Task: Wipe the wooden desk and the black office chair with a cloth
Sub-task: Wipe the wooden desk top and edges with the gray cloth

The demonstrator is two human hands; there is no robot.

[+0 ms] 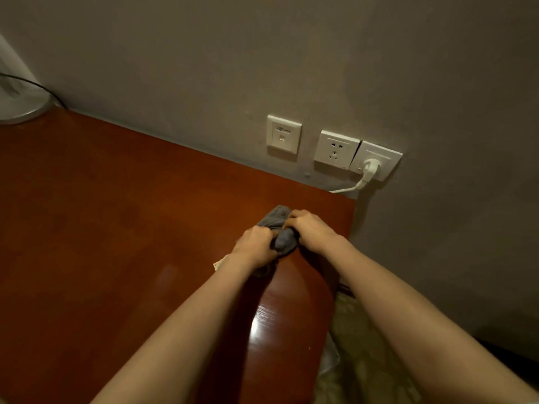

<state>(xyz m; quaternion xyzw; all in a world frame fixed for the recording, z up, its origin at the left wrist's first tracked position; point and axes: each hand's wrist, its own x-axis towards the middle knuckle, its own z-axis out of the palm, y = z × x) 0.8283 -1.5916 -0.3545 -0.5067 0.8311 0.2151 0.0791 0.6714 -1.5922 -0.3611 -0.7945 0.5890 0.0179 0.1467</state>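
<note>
Right of centre in the frame, both hands grip the bunched cloth (282,239) on the surface (116,228), left hand (256,246) at its lower-left, right hand (310,230) upper-right, its loose end pointing toward the wall.

Grey wall (262,53) (dim), white sockets (335,150)

Bare left forearm (186,330) and left hand (256,246), bare right forearm (408,293) and right hand (313,228).
</note>
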